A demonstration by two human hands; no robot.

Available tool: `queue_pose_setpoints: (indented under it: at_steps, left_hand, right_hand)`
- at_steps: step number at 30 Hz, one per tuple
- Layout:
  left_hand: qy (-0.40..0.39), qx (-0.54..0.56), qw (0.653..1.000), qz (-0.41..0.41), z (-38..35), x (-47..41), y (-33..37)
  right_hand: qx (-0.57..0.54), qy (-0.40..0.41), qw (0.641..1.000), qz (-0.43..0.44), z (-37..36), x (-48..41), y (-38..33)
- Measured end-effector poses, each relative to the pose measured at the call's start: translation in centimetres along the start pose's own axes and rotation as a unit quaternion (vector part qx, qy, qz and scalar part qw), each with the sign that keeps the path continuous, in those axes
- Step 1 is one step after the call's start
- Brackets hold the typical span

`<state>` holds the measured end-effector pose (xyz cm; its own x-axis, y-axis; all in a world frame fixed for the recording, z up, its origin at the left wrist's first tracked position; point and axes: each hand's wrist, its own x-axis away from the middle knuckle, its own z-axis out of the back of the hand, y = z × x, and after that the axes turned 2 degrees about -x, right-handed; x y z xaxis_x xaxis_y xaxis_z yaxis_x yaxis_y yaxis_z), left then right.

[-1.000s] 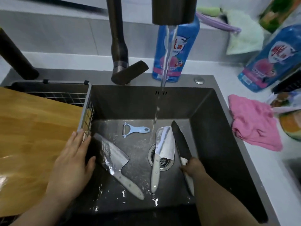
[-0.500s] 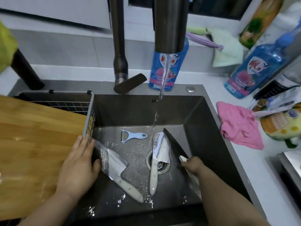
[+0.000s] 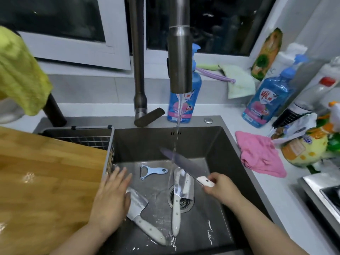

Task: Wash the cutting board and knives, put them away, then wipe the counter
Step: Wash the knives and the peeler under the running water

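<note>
My right hand point(image 3: 219, 187) grips the white handle of a dark-bladed knife point(image 3: 184, 162) and holds it level above the sink, its blade under the running water stream point(image 3: 175, 142). My left hand point(image 3: 110, 197) lies flat with straight fingers over the blade of a wide cleaver point(image 3: 139, 208) on the sink floor. A second cleaver point(image 3: 181, 188) with a white handle lies over the drain. The wooden cutting board point(image 3: 42, 181) rests across the left side of the sink.
A blue peeler point(image 3: 152, 171) lies at the back of the dark sink point(image 3: 217, 144). The faucet point(image 3: 180, 57) hangs overhead. Two blue detergent bottles point(image 3: 184, 100) point(image 3: 265, 102), a pink cloth point(image 3: 259, 153) and food packets sit on the right counter. A wire basket point(image 3: 82, 138) sits behind the board.
My right hand lifted the dark-bladed knife off the sink floor and swung its blade up under the water. My left hand stayed on the wide cleaver. The camera tilted up.
</note>
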<state>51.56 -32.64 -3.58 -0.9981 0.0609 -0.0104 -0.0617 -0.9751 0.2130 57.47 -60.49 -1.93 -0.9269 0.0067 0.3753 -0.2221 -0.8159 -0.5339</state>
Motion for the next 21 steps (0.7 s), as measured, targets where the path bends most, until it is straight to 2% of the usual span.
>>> queue_pose_setpoints:
  at_steps: [3,6,9,13,17,18,19,21]
  left_hand:
    - [-0.024,0.009,0.994,-0.106,0.8,-0.6,5.0]
    - [-0.091,0.001,0.982,-0.163,0.4,-1.6,8.4]
    - [-0.120,-0.048,0.977,-0.167,-1.2,-2.7,8.1]
    - [-0.034,-0.036,0.993,-0.107,-1.3,-4.5,5.8]
    - [0.016,-0.013,0.992,-0.123,-1.4,-4.5,6.5]
    - [-0.004,-0.026,0.986,-0.162,-2.1,-4.2,7.0]
    - [-0.063,-0.036,0.982,-0.177,-2.2,-3.8,7.6]
    - [-0.069,-0.053,0.981,-0.175,-2.3,-3.9,7.6]
  right_hand:
    - [0.047,0.007,0.999,0.026,-0.3,0.9,-1.6]
    - [0.108,0.020,0.992,0.064,-0.6,1.7,-2.7]
    - [0.138,0.032,0.986,0.093,-0.7,2.5,-3.1]
    - [0.151,0.041,0.982,0.106,-0.5,3.1,-2.6]
    - [0.146,0.050,0.981,0.117,-1.4,2.8,-3.1]
    - [0.140,0.055,0.981,0.124,-1.7,2.6,-3.4]
    - [0.137,0.057,0.981,0.129,-1.9,2.5,-3.7]
    - [0.136,0.056,0.980,0.131,-1.9,2.4,-4.0]
